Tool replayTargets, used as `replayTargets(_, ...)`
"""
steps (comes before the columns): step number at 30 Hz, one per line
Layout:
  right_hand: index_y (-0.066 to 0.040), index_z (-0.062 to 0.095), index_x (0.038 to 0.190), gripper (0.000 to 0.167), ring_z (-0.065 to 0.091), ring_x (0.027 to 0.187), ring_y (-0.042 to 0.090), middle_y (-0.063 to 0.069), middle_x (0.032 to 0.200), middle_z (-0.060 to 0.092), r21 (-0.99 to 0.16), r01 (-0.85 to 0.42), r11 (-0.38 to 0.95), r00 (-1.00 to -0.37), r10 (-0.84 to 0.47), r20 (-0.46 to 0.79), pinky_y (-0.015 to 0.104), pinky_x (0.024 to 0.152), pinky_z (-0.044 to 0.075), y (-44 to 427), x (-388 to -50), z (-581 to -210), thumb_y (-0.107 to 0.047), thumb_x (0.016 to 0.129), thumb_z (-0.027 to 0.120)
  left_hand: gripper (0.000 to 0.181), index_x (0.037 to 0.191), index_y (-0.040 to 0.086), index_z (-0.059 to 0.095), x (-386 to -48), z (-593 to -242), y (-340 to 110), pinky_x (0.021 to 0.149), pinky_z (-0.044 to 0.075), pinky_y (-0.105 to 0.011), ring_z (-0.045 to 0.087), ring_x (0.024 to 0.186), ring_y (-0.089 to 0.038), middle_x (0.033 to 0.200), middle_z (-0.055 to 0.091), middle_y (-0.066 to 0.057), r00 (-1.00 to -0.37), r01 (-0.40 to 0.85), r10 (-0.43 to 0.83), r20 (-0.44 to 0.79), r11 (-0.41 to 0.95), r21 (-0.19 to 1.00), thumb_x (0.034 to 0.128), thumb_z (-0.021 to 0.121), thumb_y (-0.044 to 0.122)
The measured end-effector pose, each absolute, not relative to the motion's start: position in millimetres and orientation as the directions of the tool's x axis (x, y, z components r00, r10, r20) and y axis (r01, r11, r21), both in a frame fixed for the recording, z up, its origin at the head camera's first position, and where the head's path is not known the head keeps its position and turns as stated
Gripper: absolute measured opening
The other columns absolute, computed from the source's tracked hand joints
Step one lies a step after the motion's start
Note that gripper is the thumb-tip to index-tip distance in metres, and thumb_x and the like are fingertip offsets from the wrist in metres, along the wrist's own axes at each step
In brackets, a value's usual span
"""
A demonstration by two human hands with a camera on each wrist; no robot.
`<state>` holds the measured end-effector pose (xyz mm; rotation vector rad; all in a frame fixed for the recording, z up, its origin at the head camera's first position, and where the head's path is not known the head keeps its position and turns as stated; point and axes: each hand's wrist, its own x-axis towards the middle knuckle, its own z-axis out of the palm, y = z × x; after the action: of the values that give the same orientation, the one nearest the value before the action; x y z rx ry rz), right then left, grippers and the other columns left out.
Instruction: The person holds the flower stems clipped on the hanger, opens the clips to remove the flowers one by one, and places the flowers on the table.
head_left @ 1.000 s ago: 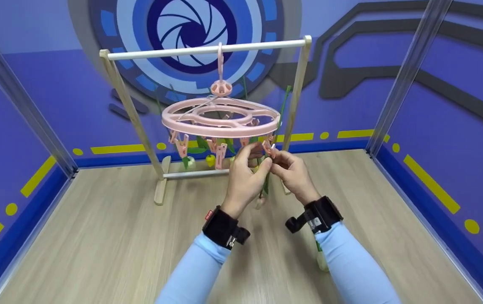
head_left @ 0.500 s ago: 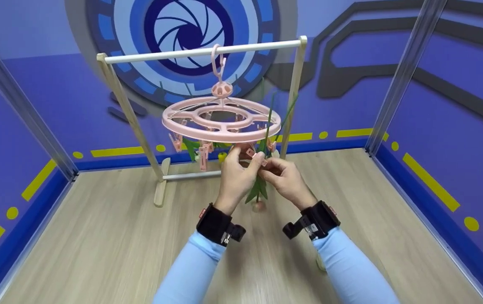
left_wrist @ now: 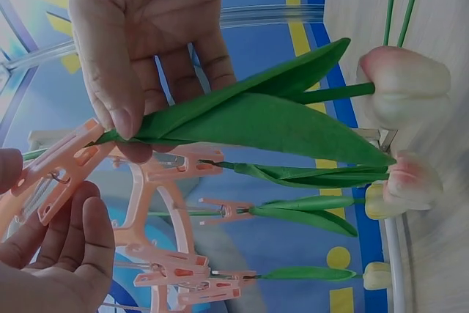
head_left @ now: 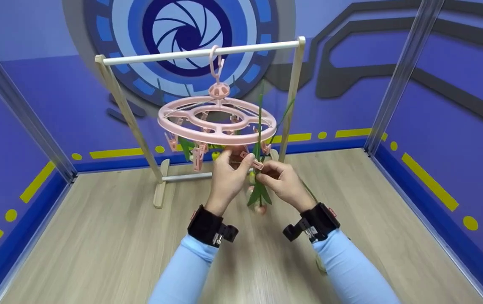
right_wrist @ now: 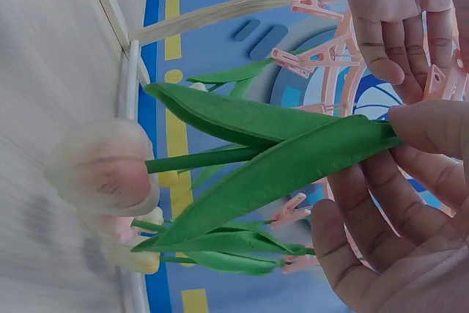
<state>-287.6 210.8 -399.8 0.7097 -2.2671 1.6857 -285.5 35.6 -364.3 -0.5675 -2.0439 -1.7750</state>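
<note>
A pink-and-white tulip [left_wrist: 271, 122] is hanging head-down at a pink clothespin [left_wrist: 72, 146], the right hand [head_left: 284, 181] pinching it just beside the jaws. The left hand [head_left: 229, 173] is pinching the clothespin below the ring hanger [head_left: 207, 137], which is dangling from a rack [head_left: 254, 48] on the counter [head_left: 119, 249].

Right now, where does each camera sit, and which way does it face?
Head: on the head, facing forward and down at the pink hanger; left hand, right hand, blue sleeves show.
Left wrist: worn there, facing the tulip; parts of both hands show.
Right wrist: worn there, facing the same tulip; parts of both hands show.
Shared: both wrist views show that tulip in the right hand's grip.
</note>
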Motion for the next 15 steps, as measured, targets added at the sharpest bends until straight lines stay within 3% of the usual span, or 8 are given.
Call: replayTargets(15, 0.002, 0.074, 0.100, 0.009, 0.054, 0.072, 0.015, 0.012, 0.088, 0.068, -0.783, -0.533, 0.322, -0.832, -0.367, 0.416, 0.023, 0.066, 0.045, 211.3, -279.8, -402.7, -0.006, 0.096, 0.071, 0.024, 0.120, -0.004, 0.065, -285.8, -369.4, 19.7, 0.079, 0.052, -0.024, 0.066, 0.094, -0.022, 0.107, 0.069, -0.016, -0.856, 0.515, 0.089, 0.510, 0.059, 0.855, 0.1006, 0.068, 0.009)
